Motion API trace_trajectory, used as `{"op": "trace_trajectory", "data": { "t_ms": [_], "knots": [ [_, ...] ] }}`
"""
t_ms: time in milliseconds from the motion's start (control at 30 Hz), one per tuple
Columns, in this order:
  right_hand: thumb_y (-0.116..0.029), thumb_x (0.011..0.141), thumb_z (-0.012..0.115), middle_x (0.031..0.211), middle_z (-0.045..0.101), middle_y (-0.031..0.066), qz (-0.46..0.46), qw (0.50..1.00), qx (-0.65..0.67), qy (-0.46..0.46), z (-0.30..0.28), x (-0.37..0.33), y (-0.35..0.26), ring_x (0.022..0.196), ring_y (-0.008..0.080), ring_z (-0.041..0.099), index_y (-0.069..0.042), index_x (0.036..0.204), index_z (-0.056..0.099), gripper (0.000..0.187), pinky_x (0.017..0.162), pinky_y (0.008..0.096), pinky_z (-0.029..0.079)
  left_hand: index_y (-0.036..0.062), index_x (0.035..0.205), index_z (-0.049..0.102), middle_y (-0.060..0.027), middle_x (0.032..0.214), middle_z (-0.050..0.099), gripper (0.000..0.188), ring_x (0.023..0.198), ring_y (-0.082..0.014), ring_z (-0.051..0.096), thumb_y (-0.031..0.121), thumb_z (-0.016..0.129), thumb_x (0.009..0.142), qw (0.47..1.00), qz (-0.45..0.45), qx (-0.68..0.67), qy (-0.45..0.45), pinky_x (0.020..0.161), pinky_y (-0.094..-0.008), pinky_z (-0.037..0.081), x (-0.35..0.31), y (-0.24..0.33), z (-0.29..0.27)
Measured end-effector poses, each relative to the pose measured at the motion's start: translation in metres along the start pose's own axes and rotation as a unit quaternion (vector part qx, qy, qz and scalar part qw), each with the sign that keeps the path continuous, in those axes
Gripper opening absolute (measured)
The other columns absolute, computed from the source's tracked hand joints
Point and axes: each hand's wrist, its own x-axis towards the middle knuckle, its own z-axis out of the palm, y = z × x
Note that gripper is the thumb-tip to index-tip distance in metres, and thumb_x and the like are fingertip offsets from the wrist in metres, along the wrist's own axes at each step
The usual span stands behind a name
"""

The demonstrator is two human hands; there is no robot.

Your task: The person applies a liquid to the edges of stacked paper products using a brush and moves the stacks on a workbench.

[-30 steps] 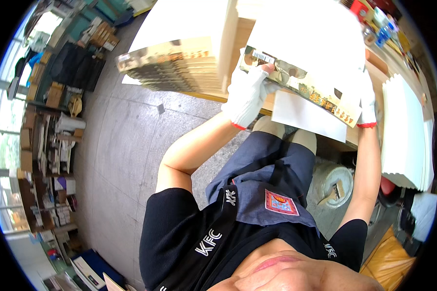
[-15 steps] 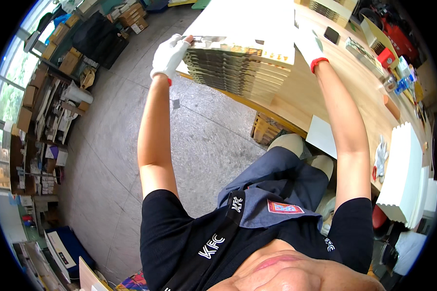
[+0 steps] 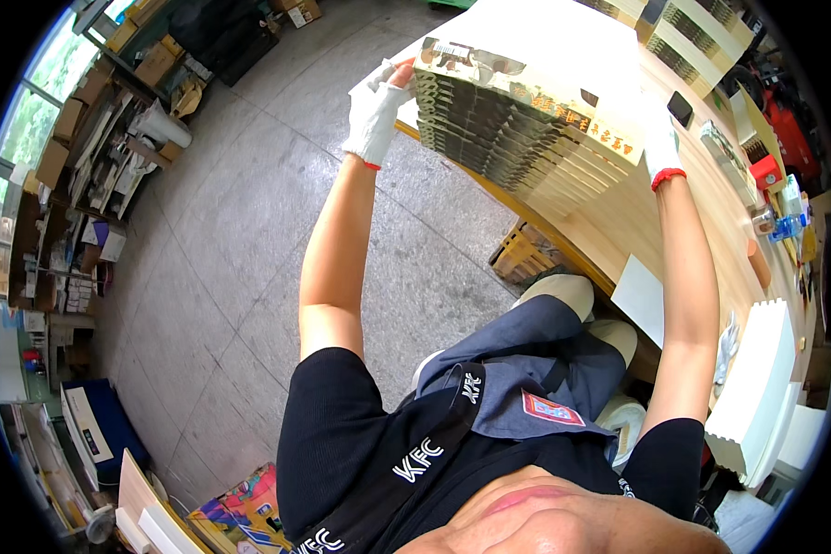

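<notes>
A thick stack of books (image 3: 526, 120) with dark patterned sides and pale right ends stands at the table's near edge. Glare washes out much of its top. My left hand (image 3: 375, 115), in a white glove with bare fingertips, is closed round the stack's left end, thumb against the upper corner. At the opposite end, my right hand (image 3: 661, 148) grips the stack's right side. It wears a white glove with a red cuff, and its fingers are partly lost in the glare.
The wooden table (image 3: 609, 217) carries a phone (image 3: 680, 108), more patterned stacks (image 3: 697, 42), a white board (image 3: 639, 297) and a tall white stack (image 3: 757, 388). A spare glove (image 3: 727, 351) lies to the right. Under the table is a yellow crate (image 3: 523, 251); shelves (image 3: 92, 194) line the left.
The view has turned, so the stack and both hands sit farther right and lower in the picture. More of the stack's printed upper face shows. Both hands stay at its ends.
</notes>
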Motion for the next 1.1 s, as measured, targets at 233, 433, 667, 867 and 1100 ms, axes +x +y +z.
{"op": "trace_trajectory", "data": {
  "t_ms": [233, 433, 667, 867, 1100],
  "knots": [
    [-0.053, 0.095, 0.050, 0.084, 0.068, 0.0059, -0.004, 0.992, 0.126, 0.006, 0.002, 0.012, 0.029, 0.072, 0.0152, 0.059, -0.005, 0.097, 0.064, 0.050, 0.065, 0.0330, 0.045, -0.0011, 0.104, 0.072, -0.0053, 0.090, 0.070, 0.029, 0.084, -0.0122, 0.063, 0.022, 0.073, 0.087, 0.998, 0.021, -0.048, 0.036, 0.078, -0.0263, 0.050, -0.001, -0.014, 0.002],
    [-0.041, 0.096, 0.050, 0.086, 0.066, 0.0062, -0.022, 0.999, -0.025, 0.000, 0.002, 0.018, 0.030, 0.074, 0.0145, 0.058, -0.007, 0.097, 0.062, 0.036, 0.069, 0.0311, 0.046, -0.0020, 0.101, 0.072, -0.0063, 0.089, 0.070, 0.027, 0.084, -0.0125, 0.063, 0.022, 0.073, 0.088, 0.996, 0.039, -0.063, 0.058, 0.079, -0.0269, 0.051, -0.004, -0.019, 0.003],
    [-0.012, 0.093, 0.052, 0.091, 0.062, 0.0091, 0.041, 0.992, 0.112, -0.045, 0.004, 0.012, 0.019, 0.085, 0.0196, 0.057, -0.012, 0.097, 0.060, 0.008, 0.077, 0.0293, 0.045, -0.0036, 0.108, 0.067, -0.0110, 0.097, 0.070, 0.040, 0.091, -0.0191, 0.067, 0.034, 0.067, 0.093, 0.978, 0.028, -0.189, 0.087, 0.085, -0.0302, 0.052, -0.003, -0.030, 0.002],
    [-0.009, 0.087, 0.055, 0.090, 0.058, 0.0081, -0.051, 0.997, -0.046, -0.041, 0.002, 0.029, 0.048, 0.091, 0.0189, 0.054, -0.012, 0.096, 0.059, 0.010, 0.080, 0.0282, 0.043, -0.0023, 0.123, 0.055, -0.0183, 0.117, 0.065, 0.050, 0.106, -0.0278, 0.064, 0.043, 0.049, 0.101, 0.975, 0.012, -0.196, 0.108, 0.096, -0.0384, 0.050, -0.002, -0.044, 0.012],
    [-0.016, 0.085, 0.056, 0.089, 0.058, 0.0069, -0.033, 0.998, -0.028, -0.047, 0.000, 0.016, 0.021, 0.087, 0.0179, 0.054, -0.010, 0.095, 0.059, 0.012, 0.078, 0.0276, 0.043, 0.0148, 0.139, 0.042, -0.0095, 0.148, 0.044, 0.050, 0.135, -0.0298, 0.041, 0.048, 0.031, 0.103, 0.802, -0.193, -0.465, 0.322, 0.111, -0.0517, 0.030, -0.037, -0.174, -0.023]
  ]
}}
